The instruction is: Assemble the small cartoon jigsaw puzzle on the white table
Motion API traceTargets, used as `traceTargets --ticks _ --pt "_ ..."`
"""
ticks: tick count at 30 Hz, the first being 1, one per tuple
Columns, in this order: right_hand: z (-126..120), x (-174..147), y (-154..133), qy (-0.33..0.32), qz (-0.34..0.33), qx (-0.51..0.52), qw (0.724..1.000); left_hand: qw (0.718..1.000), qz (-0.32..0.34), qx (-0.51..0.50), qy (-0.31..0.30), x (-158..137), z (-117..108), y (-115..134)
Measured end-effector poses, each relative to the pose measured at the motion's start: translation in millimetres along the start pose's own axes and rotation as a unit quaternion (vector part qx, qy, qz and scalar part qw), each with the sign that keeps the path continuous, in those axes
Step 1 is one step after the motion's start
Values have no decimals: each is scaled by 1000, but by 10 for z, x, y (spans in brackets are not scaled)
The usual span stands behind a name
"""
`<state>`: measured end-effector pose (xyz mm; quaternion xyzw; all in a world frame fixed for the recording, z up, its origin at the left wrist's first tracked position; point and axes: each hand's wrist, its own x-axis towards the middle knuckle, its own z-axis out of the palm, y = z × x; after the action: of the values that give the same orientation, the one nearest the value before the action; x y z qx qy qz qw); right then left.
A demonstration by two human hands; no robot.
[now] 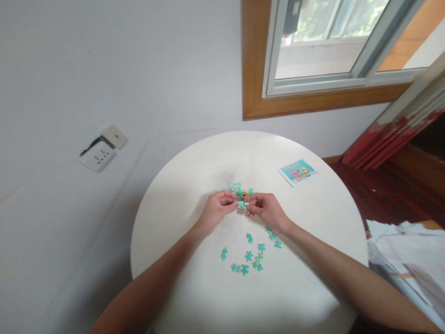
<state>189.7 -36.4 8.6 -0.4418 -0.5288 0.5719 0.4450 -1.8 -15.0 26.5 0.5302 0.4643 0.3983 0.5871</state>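
Note:
A partly joined jigsaw puzzle (pixel 236 187) with cartoon figures on a turquoise ground lies near the middle of the round white table (pixel 174 195). On its near side, my left hand (pixel 217 209) and my right hand (pixel 267 209) face each other with fingers pinched. Between them is a small strip of green puzzle pieces (pixel 242 204), its ends gripped by both hands. My fingertips hide parts of the strip and of the joined section. Closer to me, several loose turquoise puzzle pieces (pixel 248 255) are scattered, and a few more (pixel 272 235) lie below my right hand.
A cartoon picture card (pixel 298 172) rests at the table's right rear. Behind the table are a white wall with a socket (pixel 98 156) and a wood-framed window (pixel 255 109). Papers (pixel 410 255) are piled at the right, below a red and white curtain (pixel 389 139).

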Motion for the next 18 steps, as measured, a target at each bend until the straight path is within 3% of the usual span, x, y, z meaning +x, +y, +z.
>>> traceTargets --ticks 18 --pt "-9 -8 -31 12 -3 -76 997 1000 -10 15 3 -6 27 -27"
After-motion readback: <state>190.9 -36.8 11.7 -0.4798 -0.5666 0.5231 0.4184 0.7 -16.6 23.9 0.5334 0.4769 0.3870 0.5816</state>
